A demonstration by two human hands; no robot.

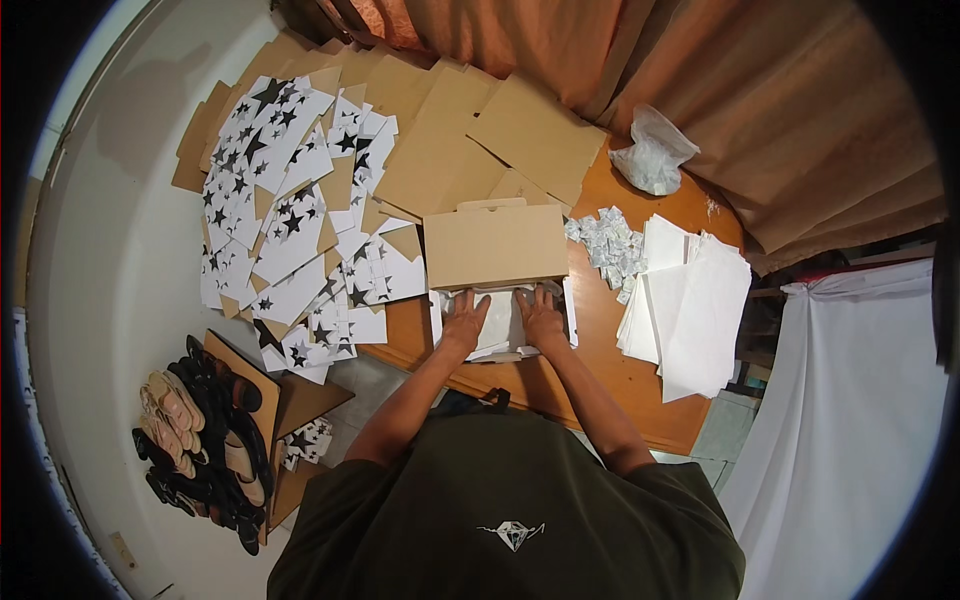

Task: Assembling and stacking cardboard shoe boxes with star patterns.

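Note:
Directly in front of me an open cardboard box point(495, 245) stands on the table, its brown lid raised on the far side. White paper point(499, 318) lines the inside. My left hand point(464, 322) reaches into the left part of the box, fingers stretched out on the paper. On the right side my right hand point(541, 318) presses the paper likewise, fingers extended and apart. Neither hand grips anything that I can see. Whatever lies under the paper is hidden.
Flat brown cardboard point(440, 140) and star-printed white pieces point(290, 215) spread across the left and back. To the right lie small silvery packets point(608, 243), a stack of white paper sheets point(690, 300) and a clear plastic bag point(652, 155). Shoes point(205, 440) are piled at lower left.

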